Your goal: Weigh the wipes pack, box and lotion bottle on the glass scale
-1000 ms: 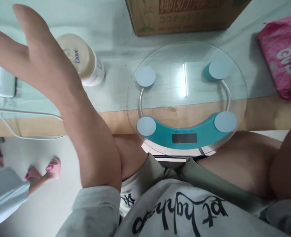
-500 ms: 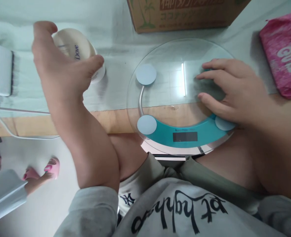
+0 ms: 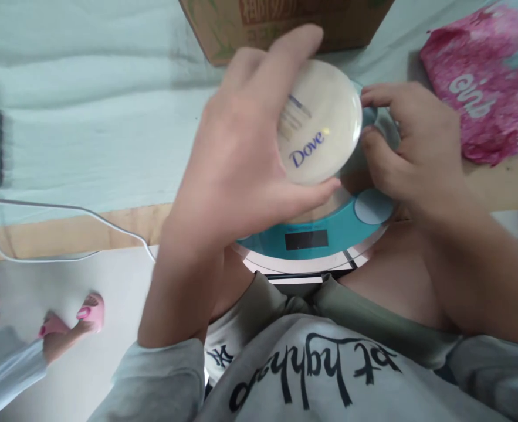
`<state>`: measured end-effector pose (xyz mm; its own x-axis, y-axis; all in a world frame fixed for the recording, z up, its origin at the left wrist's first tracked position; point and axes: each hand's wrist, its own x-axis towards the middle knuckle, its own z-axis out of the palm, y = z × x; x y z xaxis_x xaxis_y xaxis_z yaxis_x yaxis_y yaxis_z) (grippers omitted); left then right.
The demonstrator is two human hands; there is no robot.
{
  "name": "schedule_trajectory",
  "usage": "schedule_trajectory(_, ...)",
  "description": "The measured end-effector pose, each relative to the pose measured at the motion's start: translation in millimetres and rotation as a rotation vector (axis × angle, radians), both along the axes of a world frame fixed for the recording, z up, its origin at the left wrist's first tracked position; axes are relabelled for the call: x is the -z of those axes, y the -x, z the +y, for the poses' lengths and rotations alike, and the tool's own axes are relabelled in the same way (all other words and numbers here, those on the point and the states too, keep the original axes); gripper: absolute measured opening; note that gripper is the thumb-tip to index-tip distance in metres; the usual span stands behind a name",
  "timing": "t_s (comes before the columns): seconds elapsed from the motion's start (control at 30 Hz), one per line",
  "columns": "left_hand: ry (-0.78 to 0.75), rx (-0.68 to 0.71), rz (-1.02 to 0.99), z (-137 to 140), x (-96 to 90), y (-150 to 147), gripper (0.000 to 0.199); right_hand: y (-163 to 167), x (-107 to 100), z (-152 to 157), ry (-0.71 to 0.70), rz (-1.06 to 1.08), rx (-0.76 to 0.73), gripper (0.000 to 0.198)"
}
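- Dove jar (image 3: 320, 126): clasped by its sides in my left hand (image 3: 241, 164), fingers wrapped round, cream lid facing the camera; it sits over the glass scale (image 3: 311, 234). Whether its base touches the glass I cannot tell.
- My left hand and the jar hide most of the scale; only the teal band, the dark display and one round pad show at its near edge.
- My right hand (image 3: 412, 146): flat on the scale's right side, fingers spread, grasping nothing; fingertips just beside the jar.
- Scale overhangs the wooden table edge (image 3: 65, 231) toward my lap.
- Pale green cloth (image 3: 87, 117) covers the table; bare room lies left of the scale.
- White cable (image 3: 65, 208) runs along the near left edge.
- Far side: cardboard box (image 3: 223, 29), cut off at top; pink packet (image 3: 483, 99) to the right, blurred.
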<state>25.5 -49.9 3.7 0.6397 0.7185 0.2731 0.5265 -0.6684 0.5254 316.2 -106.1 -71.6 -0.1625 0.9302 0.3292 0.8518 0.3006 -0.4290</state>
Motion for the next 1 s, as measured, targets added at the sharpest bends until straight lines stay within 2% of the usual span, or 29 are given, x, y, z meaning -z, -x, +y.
schedule_trajectory(0.1,0.197,0.000,0.008,-8,2.0,-24,0.110,-2,1,0,0.023,0.038,0.029,0.050)
schedule_trajectory(0.2,0.213,0.057,0.042,-13,-0.8,-33,0.119,-4,5,2,0.049,0.073,0.061,0.055)
schedule_trajectory(0.3,0.100,0.217,0.017,5,6.3,-23,0.123,-5,9,4,0.076,0.090,0.071,0.054)
schedule_trajectory(0.4,-0.147,0.270,-0.146,50,37.8,2,0.119,-5,12,6,0.092,0.098,0.090,0.050)
schedule_trajectory(0.43,-0.176,0.165,-0.226,64,51.6,10,0.106,-4,13,6,0.104,0.100,0.103,0.050)
schedule_trajectory(0.47,-0.221,0.071,-0.306,75,65.0,18,0.106,-5,13,7,0.121,0.102,0.115,0.049)
schedule_trajectory(0.5,-0.193,-0.031,-0.317,81,76.5,24,0.106,-5,14,7,0.140,0.102,0.122,0.049)
schedule_trajectory(0.53,-0.116,-0.165,-0.272,83,85.1,27,0.104,-6,14,7,0.156,0.100,0.122,0.048)
schedule_trajectory(0.57,-0.043,-0.243,-0.188,79,90.7,28,0.104,-7,15,8,0.167,0.097,0.114,0.047)
schedule_trajectory(0.67,0.093,-0.327,0.003,57,95.3,19,0.085,-11,19,9,0.159,0.091,0.076,0.045)
schedule_trajectory(0.77,0.097,-0.356,0.014,51,103.0,11,0.074,-14,24,10,0.137,0.099,0.060,0.048)
schedule_trajectory(0.9,-0.022,-0.213,-0.224,79,121.3,25,0.079,-14,27,10,0.128,0.115,0.073,0.047)
schedule_trajectory(0.97,-0.096,-0.112,-0.344,90,116.7,34,0.081,-14,26,10,0.132,0.124,0.087,0.046)
schedule_trajectory(1.0,-0.126,-0.067,-0.388,90,108.7,37,0.078,-13,26,10,0.133,0.129,0.095,0.045)
